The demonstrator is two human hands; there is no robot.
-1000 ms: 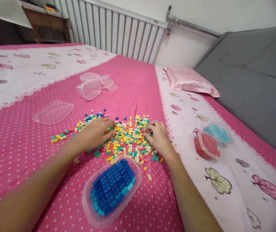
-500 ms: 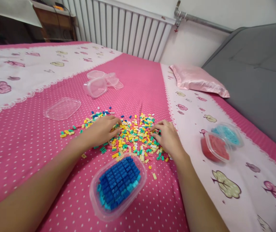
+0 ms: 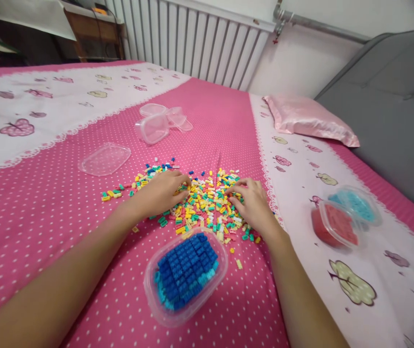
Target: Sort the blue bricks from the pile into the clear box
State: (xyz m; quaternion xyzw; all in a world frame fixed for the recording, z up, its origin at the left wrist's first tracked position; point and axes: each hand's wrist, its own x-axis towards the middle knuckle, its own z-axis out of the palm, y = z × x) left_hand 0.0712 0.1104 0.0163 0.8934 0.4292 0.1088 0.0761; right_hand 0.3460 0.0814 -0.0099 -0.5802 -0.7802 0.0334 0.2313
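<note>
Small toy building bricks (image 3: pixel 207 203) in yellow, green, white, pink and blue lie in a loose heap on the pink dotted bedspread. My left hand (image 3: pixel 164 191) rests palm down over the heap's left side, thumb and fingers apart. On the opposite side, my right hand (image 3: pixel 252 200) touches the heap with bent, parted fingers; no brick is visible in its grasp. The undersides of both hands are hidden. Closest to me stands a clear plastic tub (image 3: pixel 152 302), packed with neat rows of dark blue bricks (image 3: pixel 187 268) above lighter blue ones.
To the right, a tub of red bricks (image 3: pixel 332 227) stands beside a tub of light blue bricks (image 3: pixel 355 205). A clear lid (image 3: pixel 105 159) and several clear containers (image 3: pixel 154 128) lie beyond the heap. A pink pillow (image 3: pixel 310 118) lies near the grey headboard (image 3: pixel 391 96).
The whole view has shifted, so the bed and tubs appear farther right. Against the heap, my right hand has moved slightly left, inward. My left hand stays nearly in place.
</note>
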